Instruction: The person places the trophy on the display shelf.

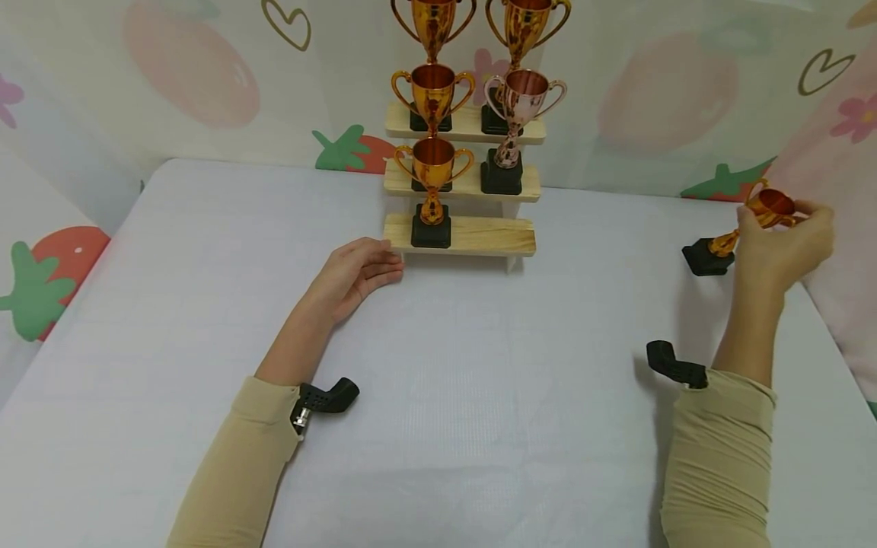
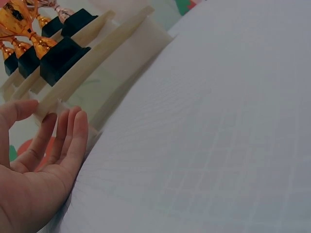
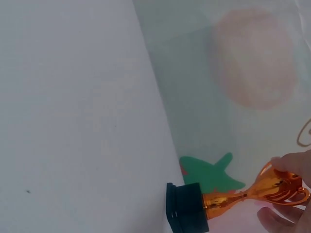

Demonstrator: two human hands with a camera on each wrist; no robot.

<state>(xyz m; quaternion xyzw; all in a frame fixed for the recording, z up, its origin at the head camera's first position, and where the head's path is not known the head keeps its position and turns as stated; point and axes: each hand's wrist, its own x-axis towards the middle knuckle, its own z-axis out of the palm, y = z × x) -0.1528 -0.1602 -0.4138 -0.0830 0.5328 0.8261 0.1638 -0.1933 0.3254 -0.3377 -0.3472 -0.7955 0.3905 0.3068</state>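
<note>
At the right of the table, my right hand point(image 1: 784, 247) grips a small gold trophy point(image 1: 722, 245) by its cup. The trophy leans, its black base point(image 3: 187, 208) pointing left in the right wrist view. My left hand point(image 1: 359, 278) is at the left end of the lowest step of a wooden tiered stand point(image 1: 486, 236). In the left wrist view the thumb and index finger of the left hand point(image 2: 43, 165) pinch that board's end, the other fingers extended below. A gold trophy point(image 1: 433, 164) stands upright on the left of this step.
On the middle step are a gold trophy point(image 1: 433, 91) and a pinkish one point(image 1: 524, 95); two gold trophies, one of them at the right point(image 1: 524, 27), stand on the top step. A strawberry-print cloth point(image 1: 329, 99) hangs behind the white table point(image 1: 466, 396).
</note>
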